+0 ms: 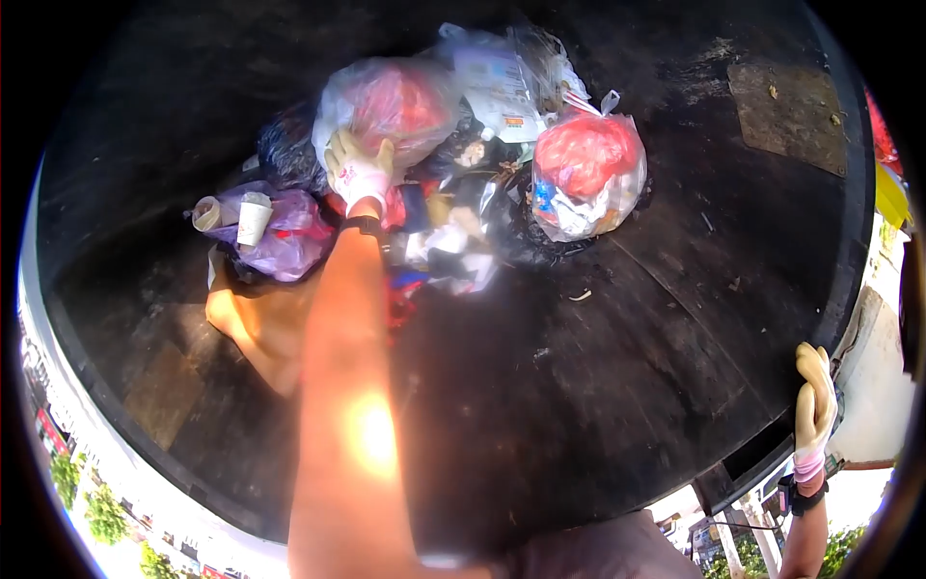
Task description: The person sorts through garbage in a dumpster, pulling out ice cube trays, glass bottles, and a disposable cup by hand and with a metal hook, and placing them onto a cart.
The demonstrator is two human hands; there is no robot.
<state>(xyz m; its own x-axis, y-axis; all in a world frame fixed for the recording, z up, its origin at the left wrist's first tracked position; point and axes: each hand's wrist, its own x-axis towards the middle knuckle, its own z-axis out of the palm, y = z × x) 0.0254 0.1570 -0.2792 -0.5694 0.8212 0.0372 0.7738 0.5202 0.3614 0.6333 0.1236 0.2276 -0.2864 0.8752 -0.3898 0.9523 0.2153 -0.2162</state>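
My left hand [359, 174], in a pale glove with pink markings, reaches into the dark container [540, 405]. Its fingers and thumb press round the lower side of a clear plastic bag [397, 108] with pinkish-red contents; part of the grip is hidden. Beside it lies a purple plastic bag [294, 236] with a white paper cup [254, 219] on it. Blurred loose scraps [453, 241] are just right of my wrist. Far to the right, my gloved right hand [815, 400] is closed over the container's rim [854, 261].
A knotted clear bag [590, 179] with red and white rubbish sits right of the pile. Behind are a white printed plastic bag [497, 87] and a black bag [289, 150]. A brown sheet [256, 323] lies near my left forearm. A flat brown board [791, 116] is at upper right.
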